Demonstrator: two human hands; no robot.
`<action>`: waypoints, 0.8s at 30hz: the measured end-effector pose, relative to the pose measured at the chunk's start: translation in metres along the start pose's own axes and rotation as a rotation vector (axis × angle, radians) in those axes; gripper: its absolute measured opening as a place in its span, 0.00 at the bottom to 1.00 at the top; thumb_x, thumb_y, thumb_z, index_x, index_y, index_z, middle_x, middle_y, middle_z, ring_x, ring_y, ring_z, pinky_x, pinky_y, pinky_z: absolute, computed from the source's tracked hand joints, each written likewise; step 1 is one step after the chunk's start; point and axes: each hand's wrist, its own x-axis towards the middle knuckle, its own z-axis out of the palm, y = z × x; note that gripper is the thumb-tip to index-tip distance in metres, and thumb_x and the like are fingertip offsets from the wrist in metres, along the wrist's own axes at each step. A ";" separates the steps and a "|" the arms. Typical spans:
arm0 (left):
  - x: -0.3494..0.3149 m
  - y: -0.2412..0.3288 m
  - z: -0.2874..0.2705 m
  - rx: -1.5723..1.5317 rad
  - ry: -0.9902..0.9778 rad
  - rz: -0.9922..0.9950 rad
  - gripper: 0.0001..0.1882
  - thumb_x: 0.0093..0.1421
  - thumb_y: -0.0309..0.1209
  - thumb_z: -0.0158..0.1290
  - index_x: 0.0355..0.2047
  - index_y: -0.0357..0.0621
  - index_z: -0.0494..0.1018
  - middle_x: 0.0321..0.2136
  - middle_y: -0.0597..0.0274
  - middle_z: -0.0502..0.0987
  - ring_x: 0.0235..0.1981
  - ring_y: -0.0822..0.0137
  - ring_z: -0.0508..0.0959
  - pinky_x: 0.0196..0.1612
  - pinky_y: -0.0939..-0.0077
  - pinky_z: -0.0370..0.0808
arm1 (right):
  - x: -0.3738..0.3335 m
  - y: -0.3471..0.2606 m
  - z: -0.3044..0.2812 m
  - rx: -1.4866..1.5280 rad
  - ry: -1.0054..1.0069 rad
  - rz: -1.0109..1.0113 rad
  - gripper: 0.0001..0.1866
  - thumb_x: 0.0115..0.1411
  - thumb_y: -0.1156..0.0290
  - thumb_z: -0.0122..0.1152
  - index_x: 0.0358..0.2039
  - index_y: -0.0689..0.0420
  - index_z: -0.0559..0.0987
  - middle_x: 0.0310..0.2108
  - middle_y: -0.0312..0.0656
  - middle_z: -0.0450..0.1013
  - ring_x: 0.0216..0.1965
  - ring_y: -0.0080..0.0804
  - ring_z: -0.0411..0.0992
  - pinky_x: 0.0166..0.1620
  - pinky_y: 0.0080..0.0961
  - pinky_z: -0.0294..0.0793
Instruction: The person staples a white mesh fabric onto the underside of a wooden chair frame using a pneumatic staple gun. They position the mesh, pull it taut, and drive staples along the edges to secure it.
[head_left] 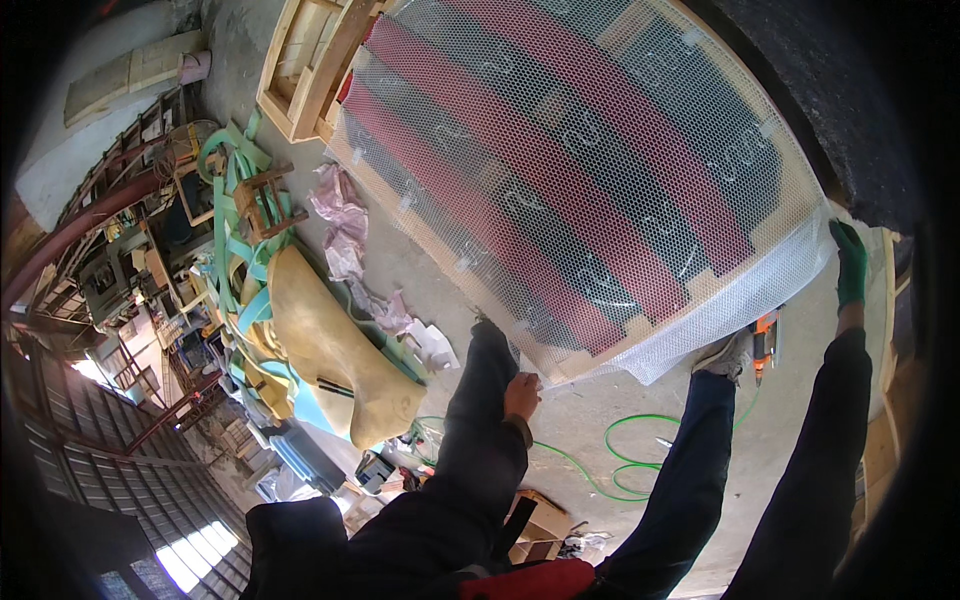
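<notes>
A slatted or webbed timber panel (785,235) with red and dark bands lies before the person on the concrete floor (580,405), covered by clear bubble wrap (730,312). The wrap looks light, soft and slippery, easily torn, and best gathered at its loose edge; the panel beneath seems stiff and heavier, better held by its timber border. The bare left hand (520,395), fingers loosely curled, is at the near corner; the green-gloved right hand (850,265) meets the right corner. Whether either grips is unclear. An orange tool (762,345) lies between them, near a green hose (606,438).
</notes>
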 end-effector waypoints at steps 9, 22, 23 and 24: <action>0.036 -0.010 -0.022 -0.030 -0.055 -0.156 0.10 0.69 0.36 0.53 0.42 0.46 0.78 0.33 0.60 0.83 0.25 0.67 0.84 0.22 0.70 0.75 | 0.022 0.039 0.007 0.026 -0.010 -0.058 0.18 0.66 0.64 0.66 0.51 0.62 0.85 0.47 0.38 0.82 0.50 0.27 0.74 0.57 0.25 0.69; 0.105 0.029 -0.103 -0.435 -0.277 0.212 0.19 0.72 0.36 0.50 0.62 0.54 0.69 0.48 0.61 0.77 0.46 0.60 0.83 0.37 0.73 0.83 | 0.015 0.047 0.023 -0.131 0.071 -0.201 0.17 0.63 0.62 0.69 0.46 0.61 0.87 0.42 0.43 0.84 0.44 0.34 0.79 0.53 0.31 0.76; 0.091 0.048 -0.101 -0.380 -0.116 0.060 0.16 0.68 0.42 0.52 0.53 0.53 0.73 0.46 0.65 0.77 0.35 0.68 0.81 0.35 0.73 0.77 | 0.014 0.040 0.030 -0.076 0.081 -0.192 0.17 0.62 0.61 0.71 0.45 0.61 0.88 0.40 0.43 0.85 0.43 0.35 0.80 0.51 0.31 0.77; 0.080 0.063 -0.098 -0.330 -0.060 0.036 0.10 0.64 0.42 0.55 0.41 0.54 0.75 0.35 0.68 0.78 0.30 0.73 0.77 0.29 0.80 0.68 | 0.009 0.033 0.036 -0.214 0.173 -0.038 0.16 0.59 0.63 0.73 0.42 0.60 0.88 0.36 0.40 0.84 0.39 0.27 0.78 0.46 0.28 0.75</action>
